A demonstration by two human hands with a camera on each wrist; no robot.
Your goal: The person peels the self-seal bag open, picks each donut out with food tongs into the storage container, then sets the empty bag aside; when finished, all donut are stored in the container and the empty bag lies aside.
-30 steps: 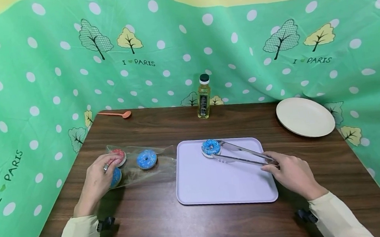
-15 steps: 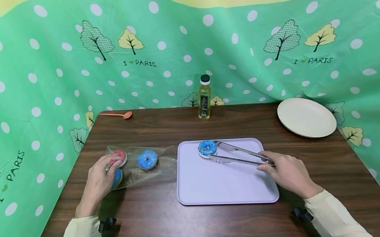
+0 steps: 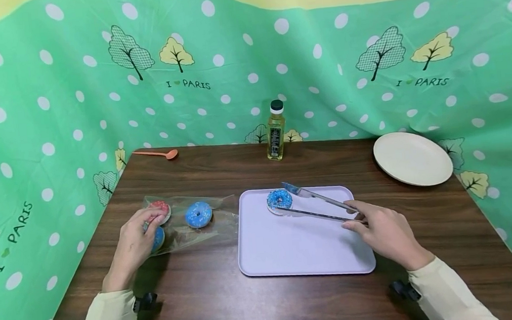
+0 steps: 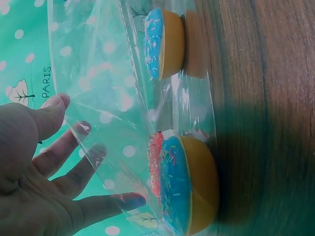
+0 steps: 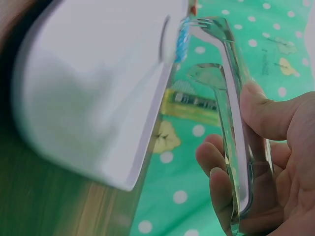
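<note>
Taking the middle of the dark wood-grain table as the hub, a bottle of yellow liquid stands upright at 12 o'clock, its dark cap above a white collar. An orange spoon lies near 10 o'clock, bowl toward 3. A cream plate sits near 2. The green dotted cloth beyond shows 2 trees over "PARIS" at both 11 and 1
</note>
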